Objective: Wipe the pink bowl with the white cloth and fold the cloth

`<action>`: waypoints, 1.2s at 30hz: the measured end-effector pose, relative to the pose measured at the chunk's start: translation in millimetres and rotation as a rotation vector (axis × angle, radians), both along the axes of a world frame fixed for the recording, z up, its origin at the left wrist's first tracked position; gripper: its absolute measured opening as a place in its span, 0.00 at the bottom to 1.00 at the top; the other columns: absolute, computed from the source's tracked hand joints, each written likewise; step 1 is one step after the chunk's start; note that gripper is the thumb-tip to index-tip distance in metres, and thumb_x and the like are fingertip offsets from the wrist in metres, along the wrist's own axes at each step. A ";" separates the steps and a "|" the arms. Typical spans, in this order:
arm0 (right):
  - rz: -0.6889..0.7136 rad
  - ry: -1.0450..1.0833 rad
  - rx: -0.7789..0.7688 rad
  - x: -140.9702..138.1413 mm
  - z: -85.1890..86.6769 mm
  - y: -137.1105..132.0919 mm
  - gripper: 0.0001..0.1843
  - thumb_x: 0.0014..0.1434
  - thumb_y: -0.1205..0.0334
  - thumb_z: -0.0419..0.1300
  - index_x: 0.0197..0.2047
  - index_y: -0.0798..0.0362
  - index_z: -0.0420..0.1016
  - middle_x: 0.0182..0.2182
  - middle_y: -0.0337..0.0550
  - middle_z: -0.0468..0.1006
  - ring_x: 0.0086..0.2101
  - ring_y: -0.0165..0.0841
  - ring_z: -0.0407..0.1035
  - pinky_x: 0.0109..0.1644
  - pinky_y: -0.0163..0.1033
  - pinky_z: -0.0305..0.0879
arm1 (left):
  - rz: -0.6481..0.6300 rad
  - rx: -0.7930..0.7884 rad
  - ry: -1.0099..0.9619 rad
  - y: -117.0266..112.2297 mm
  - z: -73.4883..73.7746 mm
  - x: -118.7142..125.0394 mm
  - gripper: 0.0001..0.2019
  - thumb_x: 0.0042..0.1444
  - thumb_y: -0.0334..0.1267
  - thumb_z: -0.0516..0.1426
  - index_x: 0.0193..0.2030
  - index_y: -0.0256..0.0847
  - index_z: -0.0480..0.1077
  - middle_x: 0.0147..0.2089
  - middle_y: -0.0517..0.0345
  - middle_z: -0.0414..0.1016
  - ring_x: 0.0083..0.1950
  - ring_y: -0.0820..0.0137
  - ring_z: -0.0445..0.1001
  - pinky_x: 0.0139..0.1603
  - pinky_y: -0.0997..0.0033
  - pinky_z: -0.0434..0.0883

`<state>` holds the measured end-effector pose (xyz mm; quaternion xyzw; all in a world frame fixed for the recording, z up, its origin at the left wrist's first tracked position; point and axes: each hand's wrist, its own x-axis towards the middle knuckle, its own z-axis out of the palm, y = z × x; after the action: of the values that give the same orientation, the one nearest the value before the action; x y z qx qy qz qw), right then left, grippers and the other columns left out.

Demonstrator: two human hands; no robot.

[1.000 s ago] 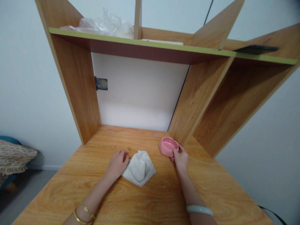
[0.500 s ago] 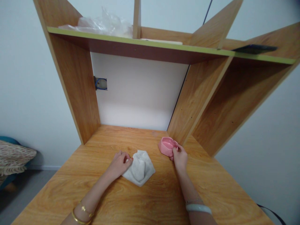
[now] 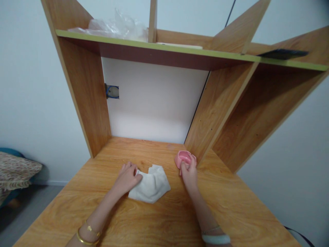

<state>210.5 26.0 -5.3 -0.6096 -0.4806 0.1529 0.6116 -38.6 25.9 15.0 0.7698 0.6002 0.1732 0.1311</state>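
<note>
A crumpled white cloth (image 3: pixel 151 187), perhaps a wipe or tissue, lies partly spread on the wooden desk. My left hand (image 3: pixel 126 179) pinches its upper left edge between thumb and fingers. Further back on the right, close to the upright panel, stands a small pink dish (image 3: pixel 179 158) with angular sides. The fingers of my right hand (image 3: pixel 189 173) reach over its near rim, gripping the wall; they hide part of the inside and the front edge.
A wooden hutch rises from the desk (image 3: pixel 154 226), with upright panels (image 3: pixel 213 103) at both sides. Its shelf (image 3: pixel 128 42) holds a clear plastic bag (image 3: pixel 120 27) and a dark flat object (image 3: pixel 282 54). An uncovered wall box (image 3: pixel 112 91) shows wires. Patterned fabric (image 3: pixel 17 169) lies at far left.
My left hand has drawn the cloth's left edge outward, so it lies more open. My right hand has shifted from the dish's right side to its near rim, fingers now inside.
</note>
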 end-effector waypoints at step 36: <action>0.492 -0.557 -0.102 -87.3 42.2 -67.2 0.32 0.33 0.48 0.67 0.40 0.52 0.63 0.37 0.45 0.71 0.36 0.39 0.65 0.39 0.42 0.61 | -0.207 -0.565 -1.248 -10.3 8.3 11.2 0.16 0.49 0.47 0.52 0.38 0.36 0.67 0.41 0.49 0.72 0.42 0.64 0.70 0.43 0.67 0.66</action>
<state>123.2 -41.2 36.8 -0.5236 -0.7525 0.1473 0.3713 -27.3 15.6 23.3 0.5156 0.3582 0.4073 0.6633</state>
